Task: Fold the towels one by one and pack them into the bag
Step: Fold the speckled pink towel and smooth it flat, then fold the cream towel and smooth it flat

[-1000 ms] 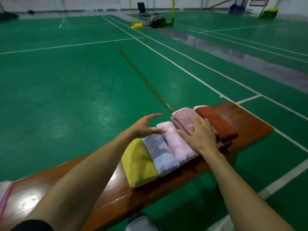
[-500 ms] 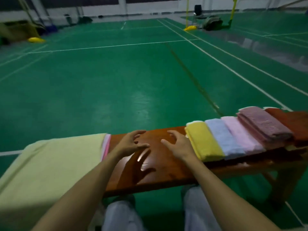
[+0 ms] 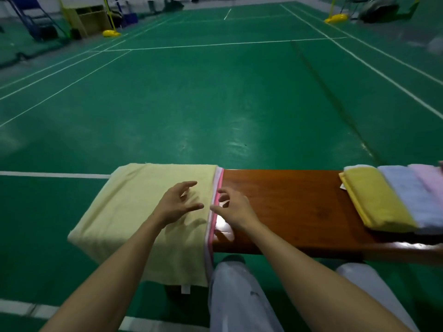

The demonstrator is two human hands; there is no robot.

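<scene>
The brown table [image 3: 299, 207] is stretching across. A big pale yellow towel [image 3: 143, 212] is lying unfolded over its 9 o'clock end, a pink edge [image 3: 217, 202] peeking out beneath. The folded towels [image 3: 383, 202] are sitting at 3 o'clock. The left hand [image 3: 177, 204] and right hand [image 3: 236, 209] have just come over from them, hovering open, holding nothing, above the big towel's edge. Another fold is likely starting.

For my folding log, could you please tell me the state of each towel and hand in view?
Pale yellow-green cloth towel: unfolded, draped over the brown wooden bench.
Pink-edged towel: under it, only its edge showing.
Bright yellow towel: folded, on the bench.
Light blue towel: folded.
Pale pink towel: folded.
Left hand: open, over the draped towel.
Right hand: open, by the pink edge.
</scene>
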